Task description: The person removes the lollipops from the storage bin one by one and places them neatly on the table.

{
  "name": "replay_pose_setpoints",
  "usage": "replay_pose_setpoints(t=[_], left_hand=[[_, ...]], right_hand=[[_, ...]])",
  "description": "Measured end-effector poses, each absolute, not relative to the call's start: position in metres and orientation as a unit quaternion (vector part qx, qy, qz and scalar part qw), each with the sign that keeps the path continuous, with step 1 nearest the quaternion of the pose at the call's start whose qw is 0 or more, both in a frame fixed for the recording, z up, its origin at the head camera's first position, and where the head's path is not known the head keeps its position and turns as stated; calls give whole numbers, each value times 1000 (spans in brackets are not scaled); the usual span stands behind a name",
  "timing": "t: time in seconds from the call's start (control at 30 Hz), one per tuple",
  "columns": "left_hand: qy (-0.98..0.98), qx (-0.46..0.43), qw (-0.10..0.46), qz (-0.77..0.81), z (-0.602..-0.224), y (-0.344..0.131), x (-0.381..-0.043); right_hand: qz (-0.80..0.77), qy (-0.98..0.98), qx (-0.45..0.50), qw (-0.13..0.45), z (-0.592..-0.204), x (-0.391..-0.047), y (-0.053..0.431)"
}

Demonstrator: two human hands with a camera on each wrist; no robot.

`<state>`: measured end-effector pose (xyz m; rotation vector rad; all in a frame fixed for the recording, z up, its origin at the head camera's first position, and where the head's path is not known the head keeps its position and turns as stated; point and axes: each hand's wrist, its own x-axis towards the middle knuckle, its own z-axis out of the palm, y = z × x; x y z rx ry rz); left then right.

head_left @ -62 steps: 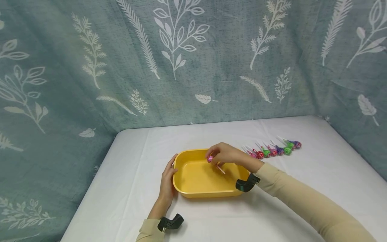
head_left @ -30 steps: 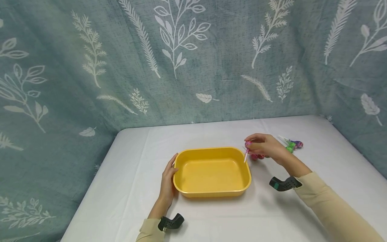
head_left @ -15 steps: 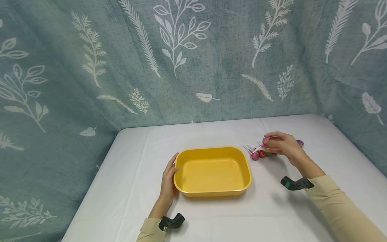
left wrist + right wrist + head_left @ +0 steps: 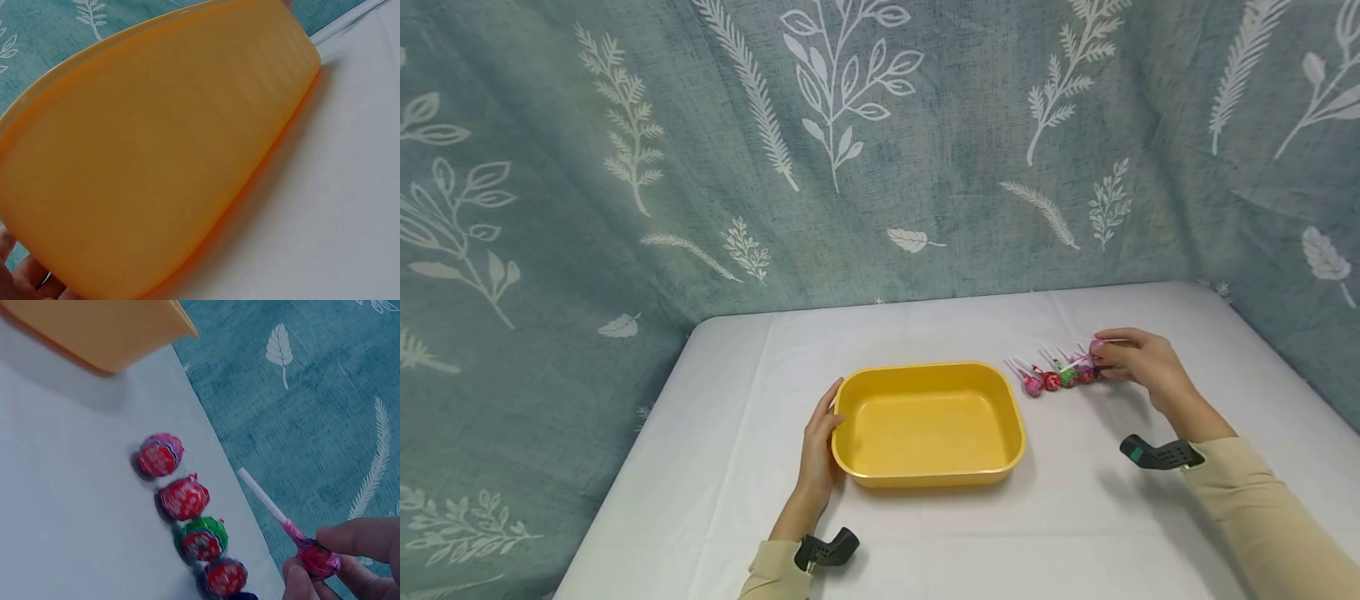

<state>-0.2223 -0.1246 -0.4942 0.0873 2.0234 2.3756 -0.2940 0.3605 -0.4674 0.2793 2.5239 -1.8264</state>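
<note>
In the head view my right hand (image 4: 1146, 367) is over the right end of a row of lollipops (image 4: 1051, 381). Its thumb and fingers pinch a pink-wrapped lollipop (image 4: 317, 557) by the candy end, the white stick pointing away from the fingers. My left hand (image 4: 817, 446) holds the left end of a yellow plastic tub (image 4: 928, 481), thumb at the rim and fingers along the outer wall. Several wrapped lollipops in pink, red, green and purple lie side by side, sticks toward the back; the hand hides the far end of the row.
A white cloth (image 4: 917, 542) covers the table. Behind it hangs a green curtain (image 4: 955, 125) with white leaf prints. The tub stands left of the lollipop row, its inner floor bare. Black cameras (image 4: 826, 550) sit on both wrists.
My right hand has carried the pink lollipop out from over the tub, rightward along the row, uncovering the row's left-hand lollipops. My left hand and the tub have stayed in place.
</note>
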Motion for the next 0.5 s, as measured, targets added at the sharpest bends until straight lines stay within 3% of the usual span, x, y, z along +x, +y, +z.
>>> replay_pose_setpoints(t=[0.2, 0.5], left_hand=[[644, 28, 14, 764, -494, -125, -222], [641, 28, 12, 767, -494, -125, -223]], right_hand=[[-567, 816, 110, -24, -466, -292, 377], [-536, 820, 188, -69, -432, -275, 363]])
